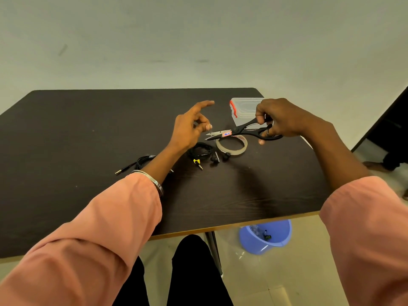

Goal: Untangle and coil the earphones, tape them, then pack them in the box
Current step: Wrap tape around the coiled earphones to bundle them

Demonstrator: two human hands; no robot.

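Note:
A coiled black pair of earphones with a yellow-marked plug lies on the dark table, its two earbuds beside a roll of clear tape. My right hand grips black scissors above the roll, blades slightly apart and pointing left. My left hand hovers just left of the blade tips, thumb and a finger pinching a small clear piece that looks like tape, index finger stretched out. A clear plastic box with a red clip stands behind the scissors.
A second black cable with a jack plug lies partly under my left forearm. Below the table's front edge a blue bucket stands on the tiled floor beside my knees. Another person's foot shows at the far right.

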